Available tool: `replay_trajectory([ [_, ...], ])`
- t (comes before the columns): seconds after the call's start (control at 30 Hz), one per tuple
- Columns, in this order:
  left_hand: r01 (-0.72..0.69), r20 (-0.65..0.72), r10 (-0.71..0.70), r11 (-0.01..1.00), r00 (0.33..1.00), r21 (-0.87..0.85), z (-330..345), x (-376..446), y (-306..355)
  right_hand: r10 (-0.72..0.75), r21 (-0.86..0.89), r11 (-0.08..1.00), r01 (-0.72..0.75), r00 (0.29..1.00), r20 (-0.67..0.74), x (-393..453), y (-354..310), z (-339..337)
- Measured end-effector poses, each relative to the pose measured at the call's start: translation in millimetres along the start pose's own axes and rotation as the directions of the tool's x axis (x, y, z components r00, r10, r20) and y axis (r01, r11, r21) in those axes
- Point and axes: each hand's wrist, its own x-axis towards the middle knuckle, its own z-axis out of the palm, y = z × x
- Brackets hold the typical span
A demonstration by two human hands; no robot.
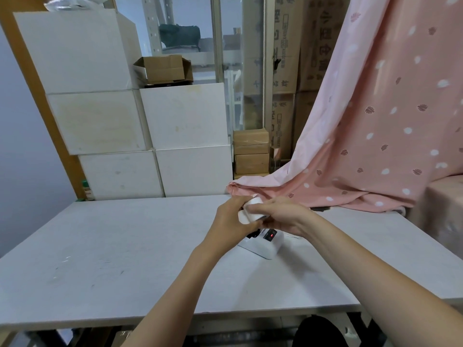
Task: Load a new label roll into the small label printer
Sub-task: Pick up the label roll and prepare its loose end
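A white label roll (253, 211) is held in the air just above the small label printer (263, 244), gripped between both hands. The left hand (231, 217) is closed around the roll's left and lower side, its fingers curled beneath it, while the right hand (280, 216) is clamped on the roll from the right, with the fingertips laid over its top edge. The roll is seen slightly tilted, and no contact with the printer can be made out.

The printer, a white unit with a dark opening (a small red light is lit on its top face), is set on the pale grey tabletop (112, 259), directly under the hands and partly hidden by them. Whether its lid is raised cannot be told, since that part is covered by the hands.

Behind the printer, at the far edge of the tabletop, a pink dotted curtain (375, 134) is draped down and bunched onto the surface. To the far left of the printer, beyond the tabletop, white boxes (140, 126) are stacked in rows, and brown cardboard boxes (251, 152) are piled between those and the curtain.
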Motion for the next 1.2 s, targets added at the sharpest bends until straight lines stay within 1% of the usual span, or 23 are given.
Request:
replay_trajectory([
  [0.07, -0.010, 0.001, 0.010, 1.000, 1.000, 0.004, 2.8, -0.9, -0.7, -0.037, -0.109, 0.994, 0.026, 0.995, -0.098, 0.1, 1.0, 6.2],
  [0.13, 0.008, -0.005, -0.008, 1.000, 1.000, 0.008, 7.0, -0.8, -0.2, -0.079, -0.219, 0.975, 0.040, 0.981, -0.176, -1.3, 1.6, 12.9],
  [0.23, 0.072, -0.018, -0.072, 0.997, 0.997, 0.034, 15.6, 0.3, 1.8, -0.135, -0.336, 0.940, 0.055, 0.966, -0.219, -4.0, 2.4, 19.9],
  [0.3, 0.115, -0.033, -0.115, 0.993, 0.993, 0.007, 18.3, 0.4, 3.3, -0.177, -0.377, 0.923, 0.074, 0.953, -0.246, -4.5, 4.4, 21.3],
  [0.37, 0.132, -0.056, -0.134, 0.990, 0.989, -0.037, 19.1, -1.1, 5.0, -0.215, -0.386, 0.917, 0.104, 0.942, -0.257, -4.0, 7.1, 21.4],
  [0.47, 0.160, -0.084, -0.173, 0.976, 0.981, -0.147, 16.3, -6.9, 7.0, -0.209, -0.349, 0.930, 0.116, 0.948, -0.241, -5.4, 8.5, 21.9],
  [0.57, 0.204, -0.090, -0.238, 0.938, 0.967, -0.280, 9.5, -9.1, 3.0, -0.210, -0.210, 0.964, 0.163, 0.952, -0.224, -5.7, 10.2, 13.5],
  [0.63, 0.246, -0.080, -0.313, 0.858, 0.946, -0.450, 2.6, -8.5, 2.8, -0.244, -0.096, 0.968, 0.230, 0.953, -0.182, -8.3, 12.7, 6.4],
  [0.7, 0.267, -0.040, -0.376, 0.725, 0.926, -0.635, -2.4, -7.8, 6.5, -0.293, -0.039, 0.956, 0.290, 0.944, -0.154, -12.5, 17.1, 2.3],
  [0.77, 0.268, -0.010, -0.404, 0.626, 0.915, -0.732, -1.4, -8.5, 9.5, -0.338, -0.005, 0.940, 0.341, 0.929, -0.151, -15.7, 21.1, 3.4],
  [0.87, 0.258, 0.014, -0.448, 0.489, 0.894, -0.833, 6.2, -9.8, 10.7, -0.372, 0.053, 0.921, 0.387, 0.910, -0.185, -13.4, 27.9, 8.6],
  [0.93, 0.252, 0.045, -0.472, 0.385, 0.880, -0.888, 10.9, -11.1, 13.4, -0.380, 0.061, 0.914, 0.400, 0.901, -0.210, -11.8, 31.5, 12.1],
  [1.07, 0.242, 0.106, -0.515, 0.204, 0.850, -0.949, 17.2, -13.7, 14.4, -0.415, -0.051, 0.908, 0.415, 0.879, -0.235, -13.7, 33.5, 19.1],
  [1.13, 0.247, 0.123, -0.523, 0.174, 0.843, -0.953, 19.0, -14.6, 12.4, -0.435, -0.122, 0.900, 0.418, 0.870, -0.233, -15.3, 34.3, 20.9],
  [1.2, 0.257, 0.136, -0.518, 0.170, 0.844, -0.951, 19.8, -15.1, 10.9, -0.437, -0.156, 0.899, 0.410, 0.871, -0.225, -16.6, 36.0, 20.7],
])
